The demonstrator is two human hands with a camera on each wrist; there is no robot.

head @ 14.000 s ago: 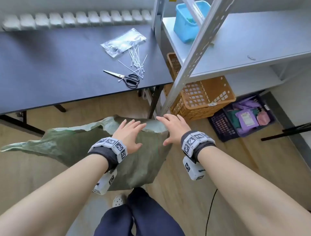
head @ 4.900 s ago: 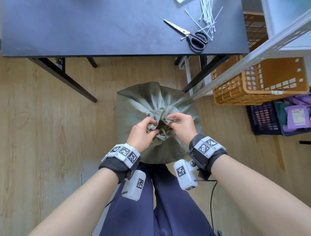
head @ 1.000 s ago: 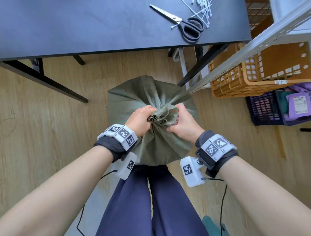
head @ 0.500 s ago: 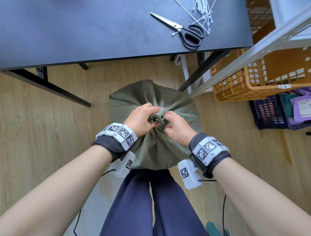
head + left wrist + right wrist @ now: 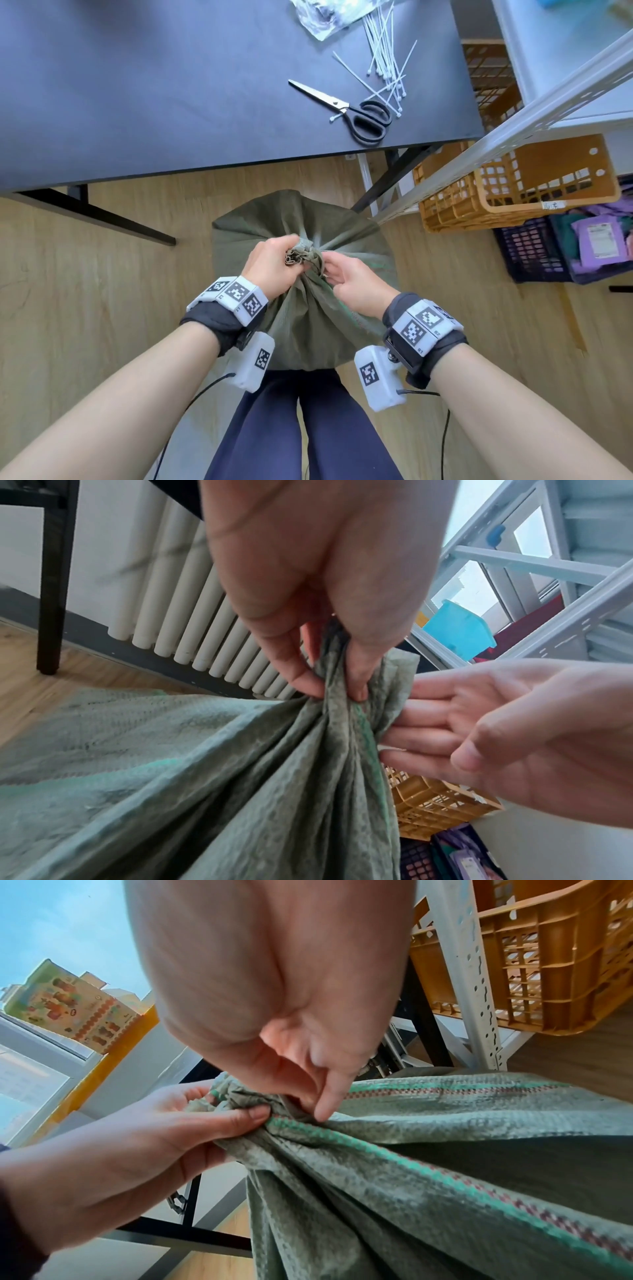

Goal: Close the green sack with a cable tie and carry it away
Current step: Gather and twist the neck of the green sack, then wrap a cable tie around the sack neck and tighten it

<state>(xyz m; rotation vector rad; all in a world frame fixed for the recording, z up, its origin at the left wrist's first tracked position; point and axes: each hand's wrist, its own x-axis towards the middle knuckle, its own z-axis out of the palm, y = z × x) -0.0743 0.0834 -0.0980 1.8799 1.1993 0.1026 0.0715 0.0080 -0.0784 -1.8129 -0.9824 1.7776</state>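
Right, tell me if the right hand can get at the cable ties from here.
Probably yes: the cable ties lie uncovered on the table, and the right hand only loosely touches the sack while the left hand grips its neck.

Green sack (image 5: 301, 308) mouth now bunched into a left hand (image 5: 270, 265) grip.

Dark table (image 5: 144, 89): scissors (image 5: 352, 109), cable ties (image 5: 383, 58), clear bag (image 5: 325, 15). Wood floor (image 5: 85, 281): green sack (image 5: 308, 318).

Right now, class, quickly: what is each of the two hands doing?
Left hand: grips the gathered neck of the green sack.
Right hand: fingers loosely curled against the neck, not gripping.
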